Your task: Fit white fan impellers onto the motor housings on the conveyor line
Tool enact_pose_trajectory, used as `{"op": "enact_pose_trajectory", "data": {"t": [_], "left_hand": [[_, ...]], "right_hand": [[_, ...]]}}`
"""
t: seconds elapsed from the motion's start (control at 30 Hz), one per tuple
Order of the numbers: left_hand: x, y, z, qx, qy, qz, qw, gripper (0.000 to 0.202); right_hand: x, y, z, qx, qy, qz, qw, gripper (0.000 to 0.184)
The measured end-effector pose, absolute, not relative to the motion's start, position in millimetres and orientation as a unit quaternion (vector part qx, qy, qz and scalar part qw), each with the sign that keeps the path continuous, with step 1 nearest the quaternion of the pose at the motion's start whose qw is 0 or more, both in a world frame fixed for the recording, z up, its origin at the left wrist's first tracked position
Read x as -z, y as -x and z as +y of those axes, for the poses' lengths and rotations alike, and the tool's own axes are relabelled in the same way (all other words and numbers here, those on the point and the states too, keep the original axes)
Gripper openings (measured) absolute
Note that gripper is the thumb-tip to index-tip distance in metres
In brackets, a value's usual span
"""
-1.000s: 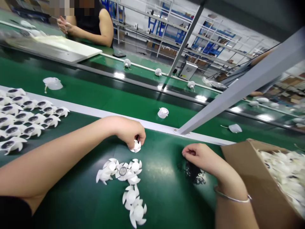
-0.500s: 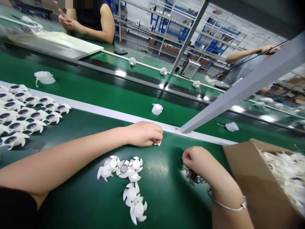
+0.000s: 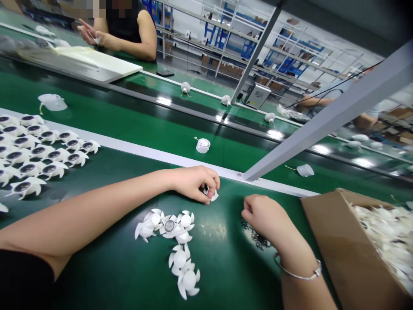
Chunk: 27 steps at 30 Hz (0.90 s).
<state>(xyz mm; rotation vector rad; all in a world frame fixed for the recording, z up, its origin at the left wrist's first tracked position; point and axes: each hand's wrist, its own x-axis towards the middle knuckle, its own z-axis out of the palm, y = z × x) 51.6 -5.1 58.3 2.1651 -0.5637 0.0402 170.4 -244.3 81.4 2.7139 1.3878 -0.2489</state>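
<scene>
My left hand [image 3: 196, 183] is closed in a pinch on a small white fan blade [image 3: 214, 196], close to the pale rail at the belt's edge. Most of that blade is hidden by my fingers. To its right, my right hand [image 3: 263, 214] has curled fingers, with whatever they hold out of sight. Beneath and beside it lies a pile of small black parts [image 3: 258, 240]. A loose cluster of white fan blades [image 3: 180, 259] lies on the green table between my forearms, one showing its dark-ringed hub.
Rows of fan blades [image 3: 38, 151] stand at left. An open cardboard box [image 3: 335, 232] of white parts is at right. Beyond the rail [image 3: 135, 150], white housings [image 3: 203, 145] sit on the green belt. A slanted metal post [image 3: 300, 129] rises at right; a co-worker [image 3: 129, 34] sits opposite.
My left fingers have lifted and spread slightly around the fan blade. My right hand has shifted a little left. Housings on the near belt have moved left, those on the far side right.
</scene>
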Motion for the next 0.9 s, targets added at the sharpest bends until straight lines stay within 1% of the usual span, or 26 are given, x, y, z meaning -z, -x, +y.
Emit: {"op": "enact_pose_trajectory", "data": {"t": [0.07, 0.17, 0.23, 0.27, 0.3, 0.37, 0.5, 0.6, 0.77, 0.9], "left_hand": [[-53.9, -52.7, -6.0, -0.009, -0.861, -0.201, 0.467, 0.013], [-48.1, -53.9, -11.7, 0.025, -0.832, -0.141, 0.536, 0.031], [-45.4, -54.3, -17.6, 0.042, -0.809, -0.115, 0.575, 0.039], [-44.6, -54.3, -20.5, 0.048, -0.8, -0.113, 0.587, 0.041], [-44.0, -54.3, -23.0, 0.054, -0.795, -0.114, 0.594, 0.043], [-43.8, -54.1, -26.4, 0.065, -0.79, -0.117, 0.598, 0.044], [-46.4, -52.9, -26.5, 0.072, -0.801, -0.124, 0.581, 0.044], [-48.9, -52.3, -24.5, 0.069, -0.821, -0.136, 0.551, 0.042], [-48.6, -53.4, -23.4, 0.06, -0.838, -0.145, 0.522, 0.042], [-45.0, -55.0, -23.5, 0.048, -0.835, -0.151, 0.527, 0.041]], "right_hand": [[-82.5, -169.1, -241.1, 0.087, -0.868, 0.487, -0.05, 0.014], [-82.4, -158.7, -232.2, 0.117, -0.817, 0.532, -0.191, 0.01], [-79.9, -148.1, -225.0, 0.13, -0.789, 0.549, -0.245, 0.011], [-78.0, -143.0, -221.5, 0.132, -0.781, 0.555, -0.255, 0.012], [-75.9, -138.6, -218.5, 0.13, -0.777, 0.561, -0.255, 0.013], [-71.6, -133.1, -213.9, 0.111, -0.781, 0.57, -0.231, 0.012], [-67.3, -133.2, -211.4, 0.052, -0.789, 0.598, -0.133, 0.008], [-67.1, -135.5, -211.9, 0.018, -0.762, 0.641, -0.085, 0.01], [-64.0, -133.7, -211.2, -0.058, -0.733, 0.677, -0.036, 0.018], [-62.8, -130.3, -211.2, -0.098, -0.729, 0.678, -0.009, 0.017]]}}
